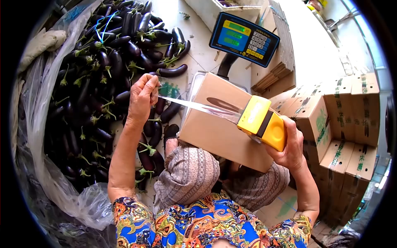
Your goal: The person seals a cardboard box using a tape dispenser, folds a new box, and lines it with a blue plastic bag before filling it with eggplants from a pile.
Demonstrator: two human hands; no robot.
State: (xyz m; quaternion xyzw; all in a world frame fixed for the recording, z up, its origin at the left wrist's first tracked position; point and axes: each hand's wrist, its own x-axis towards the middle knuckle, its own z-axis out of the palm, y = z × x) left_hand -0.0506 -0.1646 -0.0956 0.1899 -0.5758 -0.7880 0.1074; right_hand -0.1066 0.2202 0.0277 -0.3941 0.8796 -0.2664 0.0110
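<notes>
A closed cardboard box (206, 124) lies tilted on a scale in front of my knees. My right hand (289, 144) is wrapped round a yellow tape dispenser (264, 122) at the box's right side. From the dispenser a strip of clear tape (194, 105) stretches leftward above the box. Its free end is pinched in the fingers of my left hand (144, 95), which is raised off the box's left edge, over the eggplants. A brown oval mark shows on the box beside the tape.
A large pile of eggplants (115, 66) on plastic sheeting (41, 136) covers the left. The scale's display (245, 39) stands behind the box. Flattened cardboard (277, 49) leans at the back, and printed boxes (343, 111) are stacked at the right.
</notes>
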